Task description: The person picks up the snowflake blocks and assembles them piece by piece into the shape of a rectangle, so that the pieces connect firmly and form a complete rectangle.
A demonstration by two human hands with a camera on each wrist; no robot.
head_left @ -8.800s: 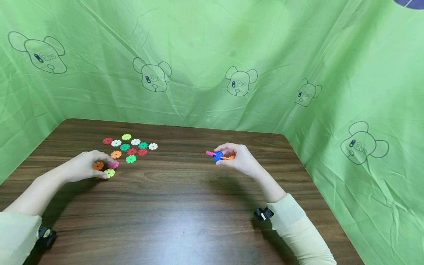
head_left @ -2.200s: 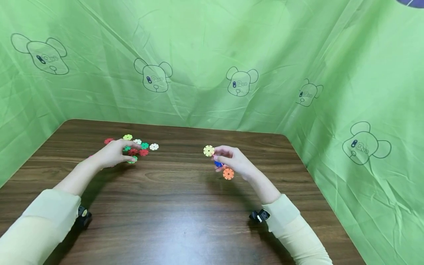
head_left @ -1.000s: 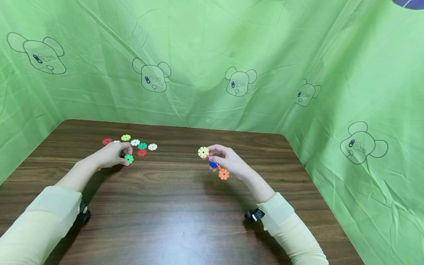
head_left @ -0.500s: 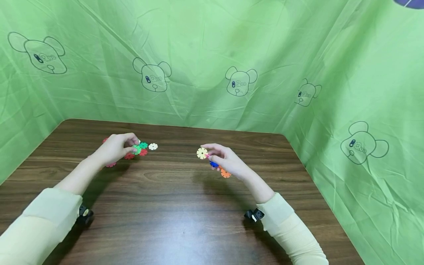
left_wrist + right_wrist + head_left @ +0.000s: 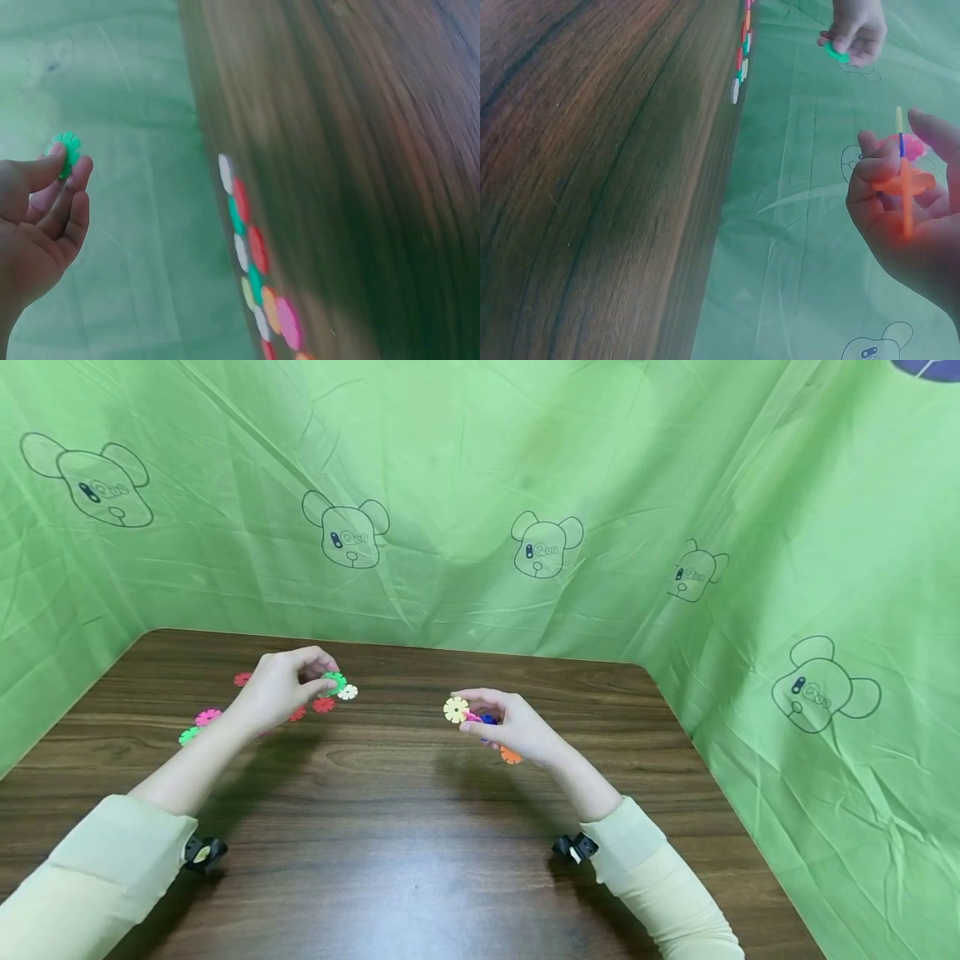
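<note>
Left hand (image 5: 281, 691) pinches 1 green disc (image 5: 335, 682) between thumb and fingers, held up over the far left part of the table (image 5: 420, 827); in the head view it sits just beside a white disc (image 5: 348, 692). Right hand (image 5: 519, 725) grips a joined piece (image 5: 907, 181): yellow disc (image 5: 455, 709) at 1 end, then pink disc (image 5: 472, 717) and blue disc (image 5: 489, 719), orange disc (image 5: 511, 756) sticking out low. Hands well apart, wide stretch of wood between them and toward the person. Far edge (image 5: 405, 650) runs behind both hands, green cloth (image 5: 450, 460) past it; right edge (image 5: 716, 793) well off from the right hand. Loose discs (image 5: 324, 704) partly covered by left hand and forearm. Left wrist view blurred, its row of discs cut off at bottom. Right wrist view shows the piece nearly edge-on, possibly 2 orange discs. Sleeves (image 5: 660, 877) run out of frame.
</note>
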